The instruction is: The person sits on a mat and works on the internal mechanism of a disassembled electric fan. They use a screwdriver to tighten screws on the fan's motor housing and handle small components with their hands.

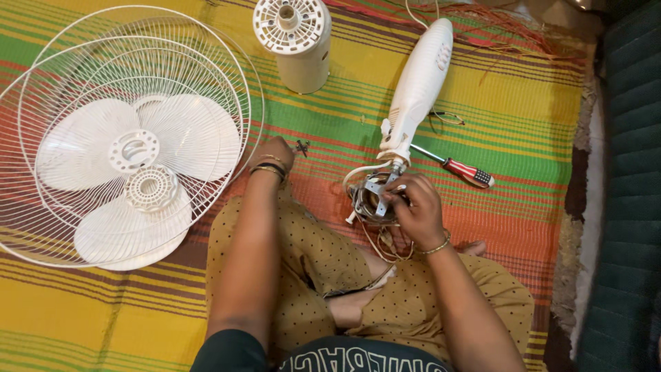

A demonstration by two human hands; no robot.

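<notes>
Sitting cross-legged on a striped mat (482, 89), the person closes the right hand (415, 207) on the metal motor assembly (372, 196) at the lower end of a white fan neck (416, 89). The left hand (273, 155) reaches, fingers curled, to small dark screws (301, 146) beside the wire fan guard (131, 131); its grip cannot be told. A striped-handled screwdriver (458, 167) lies nearby.

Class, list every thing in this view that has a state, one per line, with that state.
Fan grilles: detached, stacked flat on the mat.
Fan blade: removed, lying inside the grilles.
Motor cover: off, standing upright.
Fan motor: exposed, wires loose.
Screwdriver: lying unused.
Right hand: gripping the motor.
Left hand: at small screws.
</notes>
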